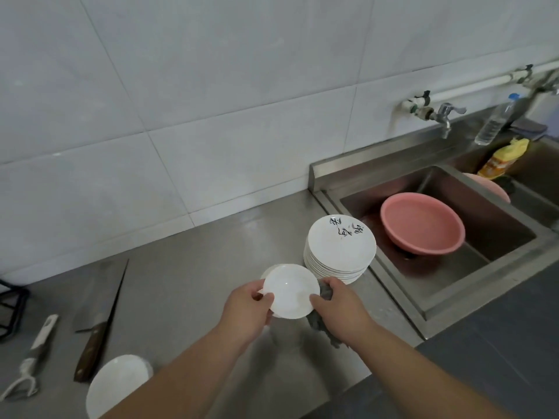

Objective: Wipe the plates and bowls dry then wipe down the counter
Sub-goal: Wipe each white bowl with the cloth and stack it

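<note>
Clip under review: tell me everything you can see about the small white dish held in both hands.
The small round white dish looks like glazed ceramic, glossy and plain, with a shallow well. It is held above the steel counter, face turned toward the camera. The left hand grips its left rim, thumb on the face; the right hand holds its right rim together with a grey cloth. The stack of white plates stands just beyond it.

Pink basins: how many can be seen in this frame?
2. One pink basin sits in the nearer sink; a second basin shows behind the sink divider, mostly hidden.
</note>
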Available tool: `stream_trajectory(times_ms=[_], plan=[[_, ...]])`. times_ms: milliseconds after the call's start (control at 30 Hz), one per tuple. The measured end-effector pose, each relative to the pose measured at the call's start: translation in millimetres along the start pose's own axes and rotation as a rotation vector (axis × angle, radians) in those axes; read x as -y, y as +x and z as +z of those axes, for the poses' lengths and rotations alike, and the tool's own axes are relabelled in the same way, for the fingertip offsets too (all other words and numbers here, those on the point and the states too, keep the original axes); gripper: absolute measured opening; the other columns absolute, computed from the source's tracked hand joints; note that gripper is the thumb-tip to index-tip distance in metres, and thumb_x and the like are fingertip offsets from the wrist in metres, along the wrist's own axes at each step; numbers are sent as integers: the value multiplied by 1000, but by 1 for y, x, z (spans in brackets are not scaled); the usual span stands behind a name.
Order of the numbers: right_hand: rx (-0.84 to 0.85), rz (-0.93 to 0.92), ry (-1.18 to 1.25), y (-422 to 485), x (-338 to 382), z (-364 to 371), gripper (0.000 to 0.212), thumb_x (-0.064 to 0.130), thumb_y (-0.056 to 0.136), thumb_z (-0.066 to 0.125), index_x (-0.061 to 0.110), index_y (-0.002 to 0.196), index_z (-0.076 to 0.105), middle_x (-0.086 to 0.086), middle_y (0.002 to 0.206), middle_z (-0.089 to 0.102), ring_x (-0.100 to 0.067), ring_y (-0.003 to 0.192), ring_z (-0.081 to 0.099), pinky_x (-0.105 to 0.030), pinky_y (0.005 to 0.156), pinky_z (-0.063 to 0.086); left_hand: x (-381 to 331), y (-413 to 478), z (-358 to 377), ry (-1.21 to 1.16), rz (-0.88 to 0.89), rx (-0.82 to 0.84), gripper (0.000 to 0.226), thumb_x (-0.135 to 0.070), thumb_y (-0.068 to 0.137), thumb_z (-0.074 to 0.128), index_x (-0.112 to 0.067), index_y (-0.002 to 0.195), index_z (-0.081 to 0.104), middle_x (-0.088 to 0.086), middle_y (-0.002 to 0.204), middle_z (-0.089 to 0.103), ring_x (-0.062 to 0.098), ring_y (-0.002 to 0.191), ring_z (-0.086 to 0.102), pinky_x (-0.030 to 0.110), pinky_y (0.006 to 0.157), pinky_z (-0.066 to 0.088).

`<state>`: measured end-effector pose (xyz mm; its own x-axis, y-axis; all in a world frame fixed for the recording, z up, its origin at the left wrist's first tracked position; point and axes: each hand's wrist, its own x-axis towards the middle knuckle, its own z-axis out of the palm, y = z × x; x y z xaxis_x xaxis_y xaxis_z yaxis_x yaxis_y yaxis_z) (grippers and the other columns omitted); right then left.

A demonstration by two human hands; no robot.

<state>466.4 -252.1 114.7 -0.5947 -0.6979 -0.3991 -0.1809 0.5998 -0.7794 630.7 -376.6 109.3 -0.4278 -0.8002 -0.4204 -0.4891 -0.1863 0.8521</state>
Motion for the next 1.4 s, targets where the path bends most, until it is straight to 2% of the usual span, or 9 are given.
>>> stream_trajectory(times_ms=[67,200,267,400,633,900,1000,1200,1400], plan=[[-33,-11,-83,18,-4,3,14,35,96,63,23,103,66,6,86,70,-14,74,63,-28,71,50,6,15,8,21,-18,-69,32,-11,95,64,-19,125,71,11,95,75,22,69,71,33,62,61],[-19,-26,-242,53,-5,9,27,43,95,58,22,79,64,4,73,68,-23,79,67,-33,76,55,17,40,18,181,-1,-153,35,-20,90,65,-24,124,72,5,103,77,26,86,74,42,82,63],[19,-29,-308,66,-6,11,28,44,94,57,22,77,63,4,76,68,-23,83,66,-32,76,52,19,45,21,277,14,-191,35,-20,92,64,-24,125,73,0,115,76,24,100,71,30,94,55],[96,-54,-428,82,-7,14,29,46,95,57,23,78,62,3,81,68,-25,84,67,-32,75,54,25,51,25,410,38,-209,36,-18,93,63,-25,127,72,-1,121,74,22,108,67,21,89,43],[149,-118,-590,90,-10,15,27,44,98,55,24,82,62,-2,96,72,-25,97,66,-31,75,46,35,58,28,581,43,-208,42,-30,99,58,-22,141,62,4,130,69,27,116,64,41,103,52],[111,-102,-615,78,-3,13,33,53,96,53,27,76,56,8,81,64,-20,89,64,-35,80,54,37,55,18,632,58,-175,41,-38,100,55,-14,134,59,6,116,69,27,112,63,38,99,51],[90,-148,-636,66,5,17,29,55,95,54,30,82,58,10,84,66,-16,88,65,-35,79,55,41,46,3,609,63,-189,52,-41,99,58,-24,148,52,-3,118,68,20,115,62,39,106,50],[150,-290,-585,44,34,55,25,54,94,60,33,105,65,14,92,67,-13,88,62,-29,82,52,70,11,-67,643,72,-214,49,-47,97,60,-34,144,54,-9,117,64,12,107,61,29,96,49],[301,-309,-579,21,69,133,54,65,91,61,41,139,51,10,128,69,-16,103,69,-36,94,57,133,-32,-165,642,-80,-292,48,-49,97,59,-36,143,52,-8,131,59,12,114,60,31,102,48]])
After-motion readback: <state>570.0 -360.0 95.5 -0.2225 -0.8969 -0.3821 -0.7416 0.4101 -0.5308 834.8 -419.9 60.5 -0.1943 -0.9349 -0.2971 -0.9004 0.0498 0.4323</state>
